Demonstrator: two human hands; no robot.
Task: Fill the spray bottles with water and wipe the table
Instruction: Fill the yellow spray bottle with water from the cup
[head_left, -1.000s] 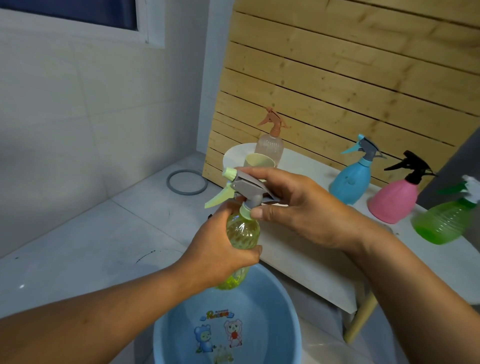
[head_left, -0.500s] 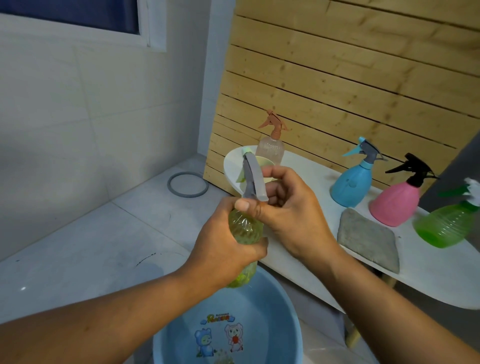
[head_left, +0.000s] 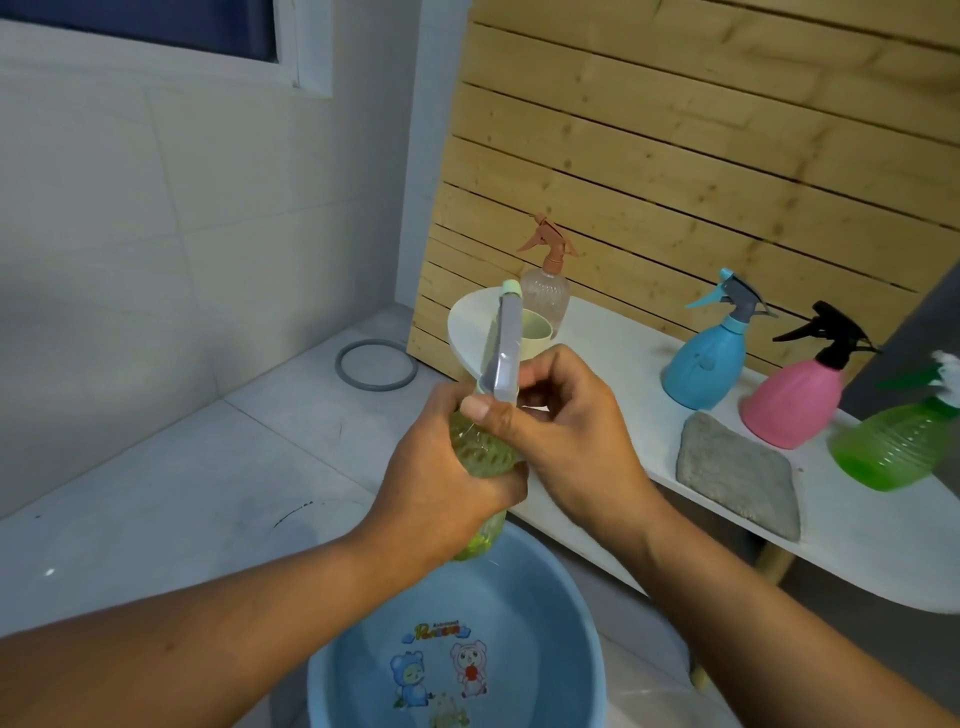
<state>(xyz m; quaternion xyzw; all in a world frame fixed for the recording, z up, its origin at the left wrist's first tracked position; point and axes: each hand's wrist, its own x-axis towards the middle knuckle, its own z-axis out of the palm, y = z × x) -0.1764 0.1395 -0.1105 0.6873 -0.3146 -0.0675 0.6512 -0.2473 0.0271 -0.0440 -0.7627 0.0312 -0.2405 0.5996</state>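
Observation:
My left hand grips the body of a yellow-green spray bottle above a blue basin. My right hand pinches the base of its grey spray head, whose nozzle points away from me. On the white table stand a clear bottle with an orange head, a blue bottle, a pink bottle with a black head and a green bottle. A grey cloth lies flat near the table's front edge.
A pale green cup stands on the table's left end, partly behind the spray head. A grey ring lies on the tiled floor by the wall. Wooden slats back the table. The basin shows a cartoon print inside.
The spray head has turned from pointing left to pointing away from me. My right hand shifted from over the head to its base, uncovering the grey cloth.

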